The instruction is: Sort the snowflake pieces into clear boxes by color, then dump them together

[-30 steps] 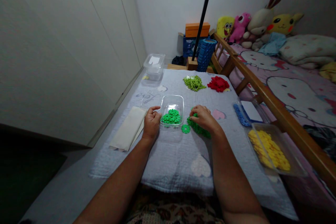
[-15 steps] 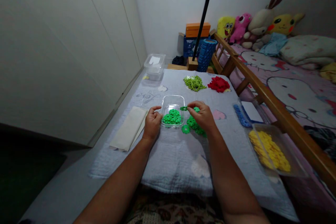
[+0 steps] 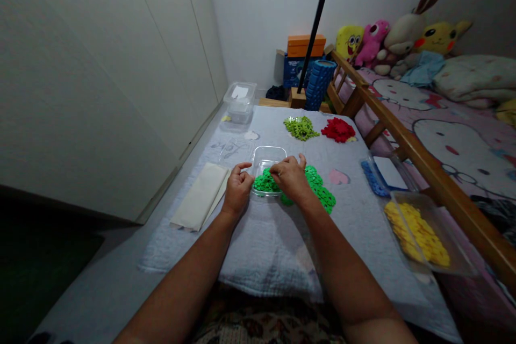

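A small clear plastic container (image 3: 269, 149) sits on the pale quilted cloth (image 3: 262, 236), partly filled with dark green flower-shaped pieces (image 3: 263, 184). My left hand (image 3: 237, 192) rests at its left edge, fingers curled and thumb and forefinger pinching at the rim. My right hand (image 3: 288, 177) hovers over the container's right side, fingers bent down in a pinch that seems to hold green pieces. A loose pile of the same green pieces (image 3: 321, 189) lies just right of that hand.
Lime green (image 3: 300, 127) and red (image 3: 337, 129) piles lie farther back. A tray of yellow pieces (image 3: 419, 232) and a container of blue ones (image 3: 371, 177) sit at right beside the wooden bed rail (image 3: 407, 142). A folded white cloth (image 3: 199, 196) lies left; a lidded box (image 3: 240, 101) stands behind.
My right hand lifted green pieces from the pile and moved left over the container. The pile it covered now shows. My left hand stayed at the container's edge.
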The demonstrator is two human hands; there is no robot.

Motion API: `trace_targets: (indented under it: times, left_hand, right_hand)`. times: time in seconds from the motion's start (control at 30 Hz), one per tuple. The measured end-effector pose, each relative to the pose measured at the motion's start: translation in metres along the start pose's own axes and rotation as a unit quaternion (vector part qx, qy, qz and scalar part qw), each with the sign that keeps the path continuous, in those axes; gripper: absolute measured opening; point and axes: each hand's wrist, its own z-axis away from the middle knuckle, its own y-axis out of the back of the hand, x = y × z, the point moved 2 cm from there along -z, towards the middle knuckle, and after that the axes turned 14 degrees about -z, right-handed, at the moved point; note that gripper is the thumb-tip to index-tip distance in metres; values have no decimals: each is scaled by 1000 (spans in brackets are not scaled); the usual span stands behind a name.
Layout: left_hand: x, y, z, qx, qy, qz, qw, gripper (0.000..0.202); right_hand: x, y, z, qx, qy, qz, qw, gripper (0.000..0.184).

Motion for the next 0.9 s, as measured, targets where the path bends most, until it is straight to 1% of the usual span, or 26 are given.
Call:
trace_targets:
  times: [0.13,0.2,0.27,0.4,0.47,0.5,0.53,0.6,0.7,0.8,0.9]
  left_hand:
    - [0,0,0,-1,-1,-1,1000,39]
    - [0,0,0,-1,-1,-2,1000,38]
    - [0,0,1,0,-1,-1,1000,38]
    - [-1,1,0,5,-2,-3,1000,37]
    - [-2,2,-1,12,-6,-10,1000,35]
    - [-3,2,-2,16,-7,-13,1000,35]
    - [-4,2,-2,19,-8,-16,1000,34]
    - [-6,3,-3,24,-10,-19,999,33]
    - [-7,3,-4,34,-12,-15,999,34]
    - [-5,4,-4,45,-5,-11,999,34]
    - [-3,4,-4,49,-2,-12,999,33]
  right_hand:
    - [2,-2,1,-11,2,-1,1000,17]
    - [4,-2,2,-4,6,-21,1000,18]
    - [8,2,3,28,7,-55,998,21]
    - [28,19,8,126,-9,-123,984,22]
    - [41,28,13,150,-33,-135,979,21]
    - [47,31,15,148,-48,-130,979,20]
    - [52,33,17,135,-65,-117,982,18]
    - [57,33,22,82,-92,-80,989,12]
    - [55,25,28,-13,-91,-32,995,7]
    - [48,14,33,-82,-62,-3,995,15]
    - [44,4,37,-111,-53,25,992,22]
